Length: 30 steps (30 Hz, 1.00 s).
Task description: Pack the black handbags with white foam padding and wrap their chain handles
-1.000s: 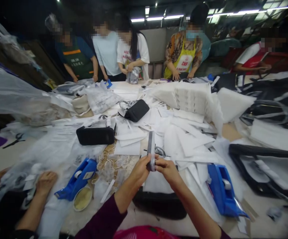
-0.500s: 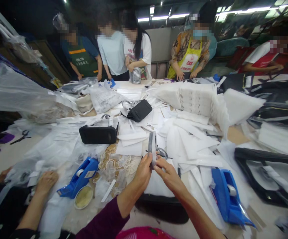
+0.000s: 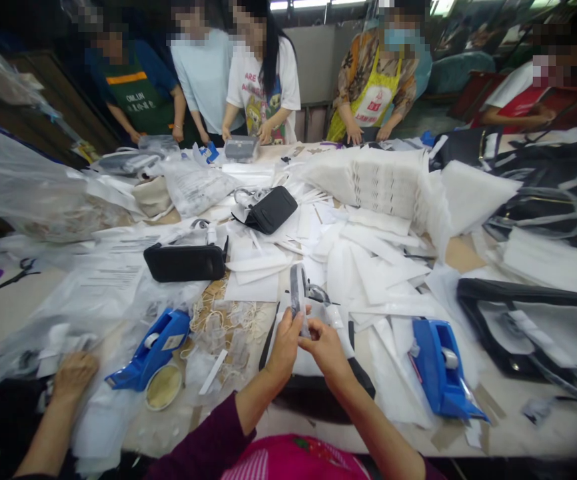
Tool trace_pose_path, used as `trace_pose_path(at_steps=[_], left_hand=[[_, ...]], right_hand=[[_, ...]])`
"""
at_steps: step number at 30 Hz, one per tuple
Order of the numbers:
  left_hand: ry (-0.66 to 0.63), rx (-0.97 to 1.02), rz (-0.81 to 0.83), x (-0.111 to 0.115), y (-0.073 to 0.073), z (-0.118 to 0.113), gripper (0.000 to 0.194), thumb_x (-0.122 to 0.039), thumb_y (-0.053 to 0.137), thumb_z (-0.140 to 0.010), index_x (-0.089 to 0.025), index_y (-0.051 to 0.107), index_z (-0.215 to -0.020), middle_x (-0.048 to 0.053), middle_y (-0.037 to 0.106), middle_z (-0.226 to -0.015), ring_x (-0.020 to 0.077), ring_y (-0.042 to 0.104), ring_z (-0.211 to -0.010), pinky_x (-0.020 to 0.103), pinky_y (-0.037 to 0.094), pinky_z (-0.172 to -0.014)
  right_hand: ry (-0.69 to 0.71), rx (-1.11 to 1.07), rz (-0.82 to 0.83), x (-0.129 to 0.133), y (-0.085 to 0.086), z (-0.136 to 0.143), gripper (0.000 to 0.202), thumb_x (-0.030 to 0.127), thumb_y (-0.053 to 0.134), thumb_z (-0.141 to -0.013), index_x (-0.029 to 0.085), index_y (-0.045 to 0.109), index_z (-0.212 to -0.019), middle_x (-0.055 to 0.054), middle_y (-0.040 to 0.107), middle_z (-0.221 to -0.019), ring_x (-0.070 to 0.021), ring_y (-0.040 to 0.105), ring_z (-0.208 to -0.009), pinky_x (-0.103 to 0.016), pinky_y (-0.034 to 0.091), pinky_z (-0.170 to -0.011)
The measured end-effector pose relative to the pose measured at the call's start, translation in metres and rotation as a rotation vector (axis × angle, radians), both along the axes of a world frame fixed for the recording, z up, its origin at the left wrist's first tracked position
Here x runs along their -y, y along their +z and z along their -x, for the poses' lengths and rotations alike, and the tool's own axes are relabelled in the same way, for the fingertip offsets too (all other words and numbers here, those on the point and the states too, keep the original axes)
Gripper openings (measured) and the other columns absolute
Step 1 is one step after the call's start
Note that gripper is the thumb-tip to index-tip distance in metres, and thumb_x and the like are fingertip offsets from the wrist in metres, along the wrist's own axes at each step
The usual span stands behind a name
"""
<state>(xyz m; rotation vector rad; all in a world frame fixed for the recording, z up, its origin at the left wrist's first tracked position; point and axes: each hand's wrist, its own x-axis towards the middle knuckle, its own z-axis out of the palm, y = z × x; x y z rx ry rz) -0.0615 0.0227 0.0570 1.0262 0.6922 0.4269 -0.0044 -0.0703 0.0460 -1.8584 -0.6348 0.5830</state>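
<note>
My left hand [image 3: 283,343] is closed around a dark bag handle [image 3: 297,288] with pale wrapping on it. From the other side, the fingers of my right hand [image 3: 324,347] pinch at the same handle, low on its wrapped part. Beneath my hands lies a black handbag [image 3: 313,393], its body partly covered by a white sheet. A second handle [image 3: 318,293] of that bag curves up just behind my fingers, with white wrap at its right end. Exactly what my fingertips press is hidden.
Blue tape dispensers stand at left [image 3: 151,350] and right [image 3: 446,373]. A round tin [image 3: 163,387], white foam sheets [image 3: 368,267] and black bags [image 3: 186,261] spread over the table. A neighbour's hand [image 3: 76,373] works at left; several people stand across the table.
My view has tilted down somewhat. My hands stay at the handle, my right fingers now more bunched together. Across the table, a person's grey wrapped item has gone from upright to lying flat.
</note>
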Motion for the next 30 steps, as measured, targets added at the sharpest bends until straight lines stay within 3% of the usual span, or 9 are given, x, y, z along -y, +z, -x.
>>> trace_pose_path(at_steps=[5, 10, 12, 15, 17, 21, 25, 27, 30], left_hand=[[-0.213, 0.019, 0.325, -0.007, -0.011, 0.003, 0.042, -0.046, 0.068, -0.074, -0.008, 0.067, -0.094, 0.012, 0.065, -0.09, 0.0211, 0.06, -0.083, 0.03, 0.046, -0.074], [-0.099, -0.077, -0.011, 0.0, -0.02, 0.01, 0.043, -0.047, 0.066, -0.078, -0.015, 0.066, -0.106, 0.01, 0.064, -0.106, 0.0217, 0.057, -0.1, 0.029, 0.042, -0.091], [-0.121, -0.063, 0.067, 0.003, -0.021, 0.012, 0.048, -0.053, 0.06, -0.08, -0.014, 0.065, -0.107, 0.011, 0.064, -0.106, 0.0221, 0.058, -0.098, 0.03, 0.043, -0.089], [-0.208, -0.023, 0.276, 0.002, -0.02, 0.013, 0.05, -0.054, 0.057, -0.081, -0.009, 0.066, -0.101, 0.013, 0.065, -0.094, 0.0205, 0.06, -0.084, 0.028, 0.046, -0.072], [-0.203, -0.037, 0.229, 0.001, -0.019, 0.014, 0.046, -0.051, 0.061, -0.08, -0.01, 0.067, -0.099, 0.011, 0.065, -0.092, 0.0185, 0.059, -0.08, 0.026, 0.045, -0.069], [-0.116, -0.091, 0.089, 0.003, -0.017, 0.015, 0.045, -0.052, 0.061, -0.08, -0.014, 0.066, -0.105, 0.009, 0.065, -0.098, 0.0187, 0.058, -0.089, 0.027, 0.044, -0.082], [-0.22, -0.059, 0.339, -0.003, -0.018, 0.013, 0.054, -0.056, 0.063, -0.075, -0.009, 0.066, -0.1, 0.01, 0.064, -0.085, 0.0182, 0.058, -0.073, 0.028, 0.044, -0.067], [-0.229, -0.083, 0.278, -0.004, -0.023, 0.012, 0.052, -0.054, 0.066, -0.072, -0.009, 0.067, -0.098, 0.01, 0.064, -0.084, 0.018, 0.057, -0.072, 0.027, 0.043, -0.064], [-0.146, -0.123, 0.009, -0.002, -0.033, 0.012, 0.047, -0.052, 0.066, -0.074, -0.014, 0.067, -0.101, 0.009, 0.065, -0.095, 0.0197, 0.059, -0.087, 0.027, 0.044, -0.076]], right_hand=[[0.086, 0.29, -0.12, 0.006, -0.011, 0.007, 0.013, 0.018, 0.049, -0.079, 0.02, 0.055, -0.067, -0.003, 0.053, -0.077, -0.0204, 0.045, -0.081, -0.035, 0.035, -0.075], [0.022, -0.081, -0.006, 0.007, -0.02, 0.014, 0.005, 0.021, 0.059, -0.071, 0.019, 0.057, -0.075, 0.001, 0.05, -0.071, -0.0168, 0.042, -0.068, -0.031, 0.035, -0.064], [-0.002, -0.121, -0.069, 0.007, -0.02, 0.017, 0.006, 0.023, 0.055, -0.076, 0.019, 0.055, -0.071, 0.001, 0.048, -0.069, -0.0162, 0.042, -0.066, -0.031, 0.037, -0.065], [0.035, 0.114, -0.169, 0.009, -0.019, 0.022, 0.017, 0.022, 0.051, -0.08, 0.02, 0.052, -0.063, -0.001, 0.049, -0.073, -0.0187, 0.045, -0.078, -0.034, 0.037, -0.078], [0.041, 0.114, -0.123, 0.01, -0.017, 0.024, 0.012, 0.02, 0.055, -0.076, 0.02, 0.052, -0.065, -0.001, 0.049, -0.073, -0.019, 0.044, -0.079, -0.035, 0.036, -0.078], [-0.025, -0.231, -0.051, 0.009, -0.016, 0.027, 0.008, 0.019, 0.06, -0.069, 0.02, 0.052, -0.071, 0.002, 0.047, -0.067, -0.0164, 0.043, -0.067, -0.031, 0.038, -0.066], [0.018, 0.068, -0.162, 0.011, -0.02, 0.027, 0.013, 0.019, 0.051, -0.076, 0.02, 0.05, -0.063, -0.001, 0.05, -0.072, -0.0193, 0.046, -0.078, -0.035, 0.039, -0.077], [0.041, 0.118, -0.138, 0.01, -0.023, 0.027, 0.006, 0.017, 0.053, -0.073, 0.02, 0.054, -0.068, -0.003, 0.054, -0.078, -0.0209, 0.048, -0.084, -0.037, 0.039, -0.082], [-0.017, -0.172, -0.048, 0.005, -0.029, 0.027, 0.008, 0.019, 0.058, -0.07, 0.019, 0.057, -0.077, -0.001, 0.056, -0.075, -0.0194, 0.05, -0.074, -0.033, 0.042, -0.07]])
